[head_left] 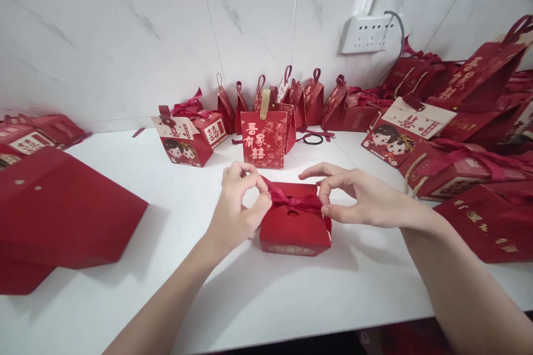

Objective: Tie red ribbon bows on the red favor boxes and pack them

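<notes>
A small red gift box [291, 231] stands on the white table in front of me. Across its top runs a dark red ribbon [293, 201], knotted in the middle above a round cut-out. At the box's left side, my left hand [244, 202] pinches one end of the ribbon between thumb and fingertips. My right hand [353, 194] is at the right side, its thumb and finger closed on the ribbon's other end while the remaining fingers stretch out over the back corner.
Behind the box stands a red bag-shaped box [263, 141], with several looped boxes along the wall. Large red card pieces [70, 211] lie at left. Red bags and ribboned boxes [462, 166] crowd the right. A socket strip [368, 34] is on the wall.
</notes>
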A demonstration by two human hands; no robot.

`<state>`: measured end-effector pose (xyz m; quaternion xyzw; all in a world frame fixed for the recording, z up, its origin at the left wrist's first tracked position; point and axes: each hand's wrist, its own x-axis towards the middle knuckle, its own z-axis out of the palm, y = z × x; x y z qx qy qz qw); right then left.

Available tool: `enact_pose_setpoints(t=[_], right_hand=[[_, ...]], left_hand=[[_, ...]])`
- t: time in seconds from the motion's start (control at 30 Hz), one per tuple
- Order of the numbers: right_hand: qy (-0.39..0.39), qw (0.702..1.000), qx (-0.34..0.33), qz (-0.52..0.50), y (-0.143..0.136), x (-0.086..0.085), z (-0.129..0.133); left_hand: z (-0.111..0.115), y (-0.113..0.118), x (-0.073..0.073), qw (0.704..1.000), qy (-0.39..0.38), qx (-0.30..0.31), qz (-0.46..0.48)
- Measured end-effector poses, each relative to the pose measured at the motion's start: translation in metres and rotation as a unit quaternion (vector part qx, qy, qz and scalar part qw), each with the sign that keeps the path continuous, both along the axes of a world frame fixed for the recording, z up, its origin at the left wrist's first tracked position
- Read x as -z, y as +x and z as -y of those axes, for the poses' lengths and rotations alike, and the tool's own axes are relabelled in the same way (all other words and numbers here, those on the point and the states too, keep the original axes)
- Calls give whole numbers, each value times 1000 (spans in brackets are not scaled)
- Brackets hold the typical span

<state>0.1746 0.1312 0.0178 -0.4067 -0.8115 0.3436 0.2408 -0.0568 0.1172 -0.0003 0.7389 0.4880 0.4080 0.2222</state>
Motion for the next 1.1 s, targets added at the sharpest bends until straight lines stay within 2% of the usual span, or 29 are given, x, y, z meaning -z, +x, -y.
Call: enact_pose_setpoints(t=[0.13, 0.27, 0.47, 0.63, 0.7, 0.77, 0.9, 1.0, 1.1], right_hand=[[1, 1000, -24, 17, 4, 0, 1], [0, 1000, 3, 20, -3, 1, 5], [71, 997, 28, -9, -7, 1, 7], [108, 993, 41, -23, -4, -5, 9], [89, 994, 38, -40, -2, -9, 12], [32, 998, 46, -42, -1, -11, 14], [-94, 993, 64, 34, -5, -11, 17], [-112, 991, 59, 44, -11, -8, 17], [-78, 995, 56, 9, -15, -2, 17]], left_hand=[[1, 0, -5, 998, -29, 53, -9], [4, 3, -8, 998, -31, 51, -26], [8, 2, -10, 994, -85, 61, -8], [8, -1, -14, 988, -129, 85, 3], [8, -1, -16, 985, -149, 89, 14], [8, -2, -18, 975, -199, 97, 21], [6, -5, -20, 947, -298, 108, 43], [5, -6, -21, 941, -309, 121, 65], [4, -5, -22, 944, -299, 119, 75]])
